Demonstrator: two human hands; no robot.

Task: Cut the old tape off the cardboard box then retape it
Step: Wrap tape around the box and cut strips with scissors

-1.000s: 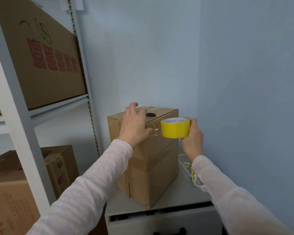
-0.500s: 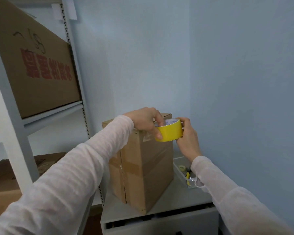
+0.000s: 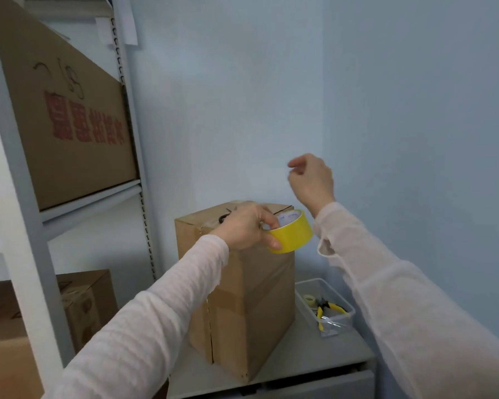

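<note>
On top of the grey bench [image 3: 314, 358], head view: cardboard box [image 3: 251, 306] stands upright, one vertical corner edge facing the camera, brown tape running down its front-left seam. Left hand [image 3: 242, 228] is at the box's top right corner, holding the yellow tape roll [image 3: 293, 233]; fingers [image 3: 270, 221] curl into the roll's core while the thumb presses on the outer yellow face, so the roll is pinched between them. Roll is tilted, its open core facing up and toward the camera, and overlaps the box's upper right edge; whether it touches the cardboard cannot be told. A small dark object [image 3: 224, 218] lies on the box top, mostly hidden behind the left hand. Right hand [image 3: 311, 180] is raised above and to the right of the roll, apart from it, in front of the blue wall; its fingers are loosely curled with thumb and forefinger near each other, holding nothing visible. Both forearms wear pale knit sleeves. Right of the box, on the bench, a clear plastic tray [image 3: 343, 321] holds yellow-handled pliers [image 3: 330, 308] and a small pale tape roll [image 3: 309, 298]. Left side: white metal shelving [image 3: 20, 231] carries a large carton with red print [image 3: 64, 119] on the upper shelf and more cartons [image 3: 81, 303] below.
</note>
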